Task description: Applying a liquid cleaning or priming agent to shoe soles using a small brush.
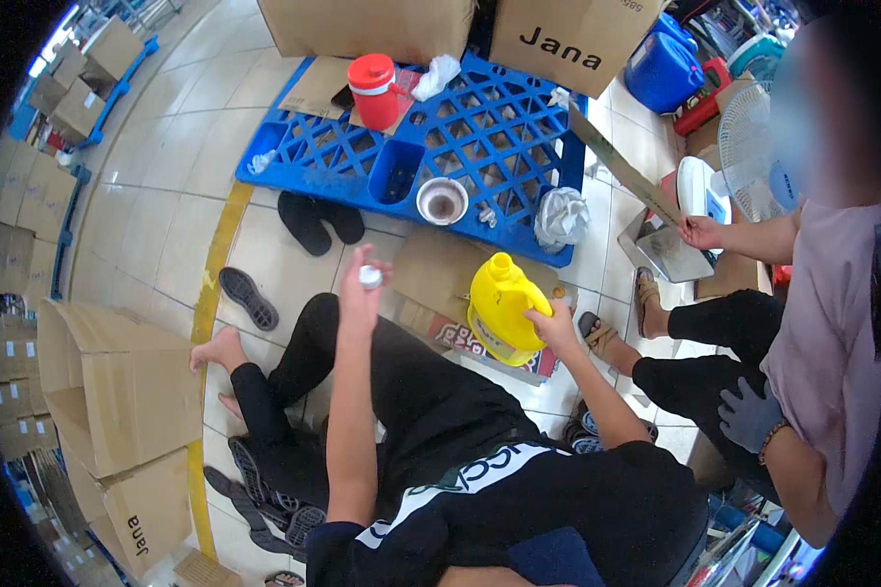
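In my left hand (355, 298), raised over my lap, a small white cap (370, 276) sits among the curled fingers. My right hand (556, 331) grips the handle of a yellow plastic jug (499, 313). The jug stands nearly upright, tilted a little, and no cap covers its yellow neck. Beneath and behind it lies flattened cardboard (431, 264) on the tiles. Just beyond the jug, a white bowl (442, 202) with a brownish inside rests at the near edge of a blue plastic pallet (362, 186).
On the pallet are a red drink cooler (373, 93) and a crumpled white bag (562, 217). Large cartons (372, 24) stand behind. At right, a seated person (822, 293) holds a cardboard piece (625, 168) near a fan (749, 147). Shoes (249, 298) and an open carton (132, 391) lie left.
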Demonstrator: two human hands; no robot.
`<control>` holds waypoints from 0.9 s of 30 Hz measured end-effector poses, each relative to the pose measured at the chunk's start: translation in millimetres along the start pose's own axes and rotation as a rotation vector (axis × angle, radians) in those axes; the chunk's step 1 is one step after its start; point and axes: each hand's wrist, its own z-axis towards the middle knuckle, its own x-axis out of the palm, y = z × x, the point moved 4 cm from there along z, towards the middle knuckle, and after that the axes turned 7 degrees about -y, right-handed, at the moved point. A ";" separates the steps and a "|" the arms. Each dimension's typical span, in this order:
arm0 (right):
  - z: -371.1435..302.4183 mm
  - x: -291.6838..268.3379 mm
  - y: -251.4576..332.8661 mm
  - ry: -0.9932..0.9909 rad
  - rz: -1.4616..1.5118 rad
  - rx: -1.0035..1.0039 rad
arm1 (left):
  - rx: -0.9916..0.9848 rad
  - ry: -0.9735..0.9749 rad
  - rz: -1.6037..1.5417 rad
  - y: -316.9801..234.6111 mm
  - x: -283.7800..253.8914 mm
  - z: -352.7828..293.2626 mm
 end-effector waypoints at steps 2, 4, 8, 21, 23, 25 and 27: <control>-1.1 -1.1 -1.2 0.004 0.004 0.015 | -0.108 0.060 0.073 32.9 14.1 27.2; -4.1 -5.2 1.4 0.003 0.002 0.026 | -0.162 0.074 0.152 63.7 27.8 45.4; -2.0 -10.2 -11.2 -0.037 0.013 -0.024 | -0.269 0.045 0.308 111.0 33.5 84.7; -13.0 -15.2 -15.7 -0.021 0.218 0.046 | -0.234 0.059 0.180 144.7 44.6 133.2; -15.0 -14.7 -7.8 -0.011 0.235 0.058 | -0.223 0.090 0.191 145.8 40.6 134.8; -15.9 -12.0 -2.3 -0.025 0.236 0.072 | -0.210 0.121 0.174 142.7 36.7 136.8; -12.7 -13.2 -2.2 -0.016 0.228 0.056 | -0.197 0.149 0.157 141.8 38.8 137.7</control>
